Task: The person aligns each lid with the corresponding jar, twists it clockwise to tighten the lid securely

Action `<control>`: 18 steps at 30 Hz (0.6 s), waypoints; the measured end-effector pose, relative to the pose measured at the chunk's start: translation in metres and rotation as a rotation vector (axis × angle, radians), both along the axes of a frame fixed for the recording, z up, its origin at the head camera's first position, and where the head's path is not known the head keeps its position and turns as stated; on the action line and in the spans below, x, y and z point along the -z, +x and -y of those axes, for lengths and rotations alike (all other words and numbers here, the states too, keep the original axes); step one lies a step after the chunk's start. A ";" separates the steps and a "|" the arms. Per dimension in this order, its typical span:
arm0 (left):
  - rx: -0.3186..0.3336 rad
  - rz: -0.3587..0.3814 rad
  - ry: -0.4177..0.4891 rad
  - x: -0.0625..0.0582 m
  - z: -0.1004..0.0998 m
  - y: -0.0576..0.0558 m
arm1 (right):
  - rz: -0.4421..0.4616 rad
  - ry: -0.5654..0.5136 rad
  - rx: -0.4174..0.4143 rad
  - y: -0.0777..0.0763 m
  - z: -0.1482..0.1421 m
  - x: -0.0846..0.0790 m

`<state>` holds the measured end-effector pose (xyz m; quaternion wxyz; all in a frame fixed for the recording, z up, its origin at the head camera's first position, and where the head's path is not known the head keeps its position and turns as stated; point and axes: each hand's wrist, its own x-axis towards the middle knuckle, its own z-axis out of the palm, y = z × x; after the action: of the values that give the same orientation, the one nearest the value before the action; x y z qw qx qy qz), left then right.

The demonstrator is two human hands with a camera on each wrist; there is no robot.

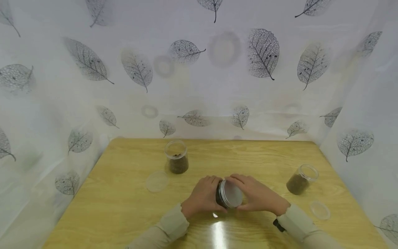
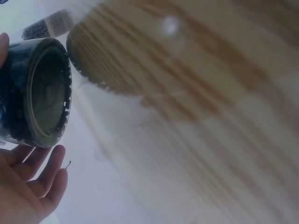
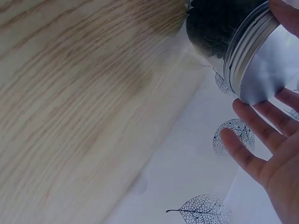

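Between both hands, above the near middle of the wooden table, a clear jar [image 1: 219, 197] of dark contents lies tipped sideways. Its silver screw lid [image 1: 233, 194] faces right. My left hand [image 1: 202, 195] grips the jar's body from the left. On the other side, my right hand [image 1: 259, 195] holds the lid by its rim, thumb below and fingers above. The left wrist view shows the jar's round base [image 2: 49, 93] turned toward the camera. In the right wrist view the lid [image 3: 268, 65] sits on the jar's mouth, with fingertips [image 3: 243, 108] at its edge.
An open jar [image 1: 178, 165] partly filled with dark pieces stands back left, a translucent disc [image 1: 157, 181] beside it. Toward the right is another open jar [image 1: 297, 184], with a clear ring-edged lid [image 1: 320, 210] in front. Leaf-printed sheeting [image 1: 199, 90] surrounds the wooden table [image 1: 124, 207].
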<state>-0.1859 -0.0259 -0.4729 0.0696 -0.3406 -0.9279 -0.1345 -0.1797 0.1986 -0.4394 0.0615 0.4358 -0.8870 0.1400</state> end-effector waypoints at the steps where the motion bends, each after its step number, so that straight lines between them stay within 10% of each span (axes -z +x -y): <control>1: -0.004 -0.005 -0.008 -0.001 0.000 0.000 | 0.004 -0.001 0.004 0.000 0.000 0.000; 18: -0.032 -0.052 -0.055 -0.004 -0.004 0.002 | 0.124 -0.033 0.094 0.005 -0.001 0.004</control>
<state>-0.1841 -0.0219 -0.4688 0.0865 -0.3308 -0.9345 -0.0990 -0.1749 0.1996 -0.4437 0.0202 0.3832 -0.9060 0.1784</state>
